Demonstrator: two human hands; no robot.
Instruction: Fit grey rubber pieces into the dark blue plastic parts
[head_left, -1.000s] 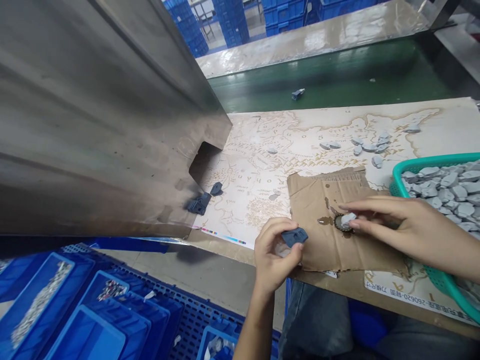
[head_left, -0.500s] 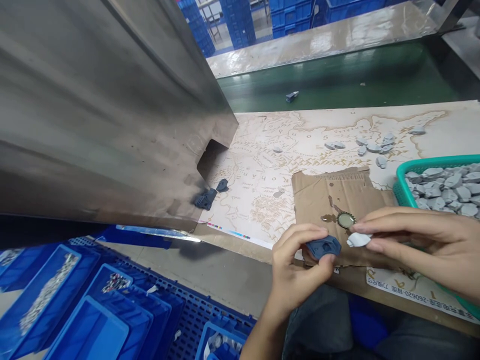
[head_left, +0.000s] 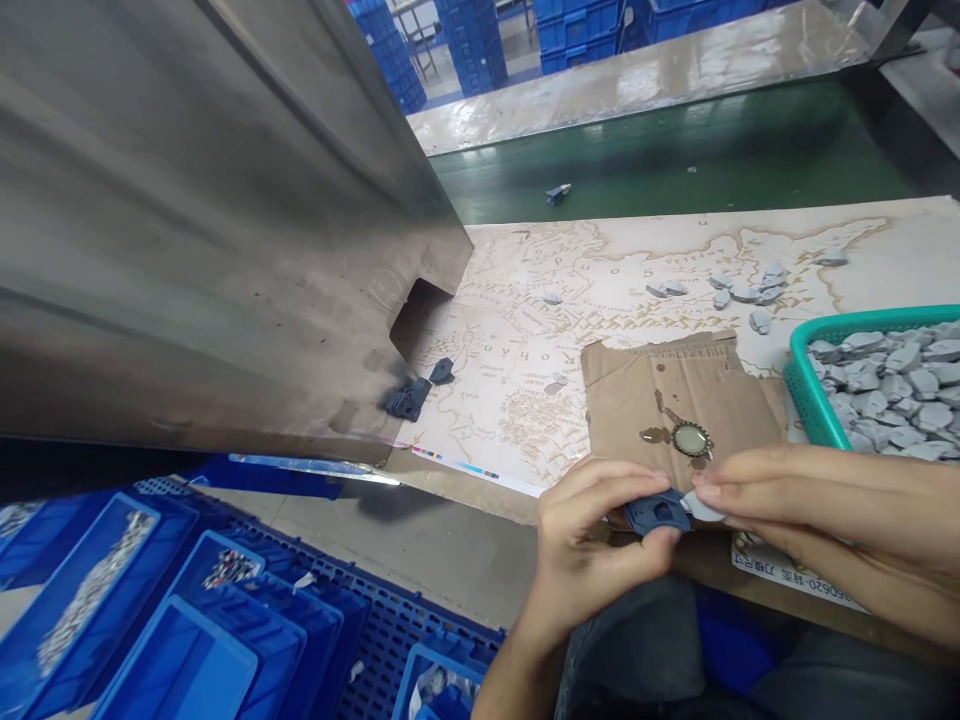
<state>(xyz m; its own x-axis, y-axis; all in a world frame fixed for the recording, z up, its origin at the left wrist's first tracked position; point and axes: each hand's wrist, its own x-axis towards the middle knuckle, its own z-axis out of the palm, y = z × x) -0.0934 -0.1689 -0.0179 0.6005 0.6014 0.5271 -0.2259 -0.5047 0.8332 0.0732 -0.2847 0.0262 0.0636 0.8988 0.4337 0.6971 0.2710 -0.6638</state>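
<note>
My left hand (head_left: 585, 545) pinches a dark blue plastic part (head_left: 658, 513) at the near table edge. My right hand (head_left: 817, 515) holds a small light grey piece (head_left: 703, 508) between its fingertips, and that piece touches the blue part's right side. Just beyond both hands a metal bottle cap (head_left: 691, 439) with liquid in it lies on a stained piece of cardboard (head_left: 675, 385). A teal basket (head_left: 806, 395) full of light grey pieces stands to the right.
A large metal chute (head_left: 210, 230) fills the left, with two dark blue parts (head_left: 412, 395) at its mouth. Loose grey pieces (head_left: 739, 292) lie on the map-printed sheet (head_left: 570, 300). A green conveyor belt (head_left: 675, 150) carries one blue part (head_left: 557, 193). Blue bins (head_left: 172, 620) stand below left.
My right hand lifted the grey piece off the bottle cap and brought it toward me. Both hands came together, so the grey piece now touches the blue part.
</note>
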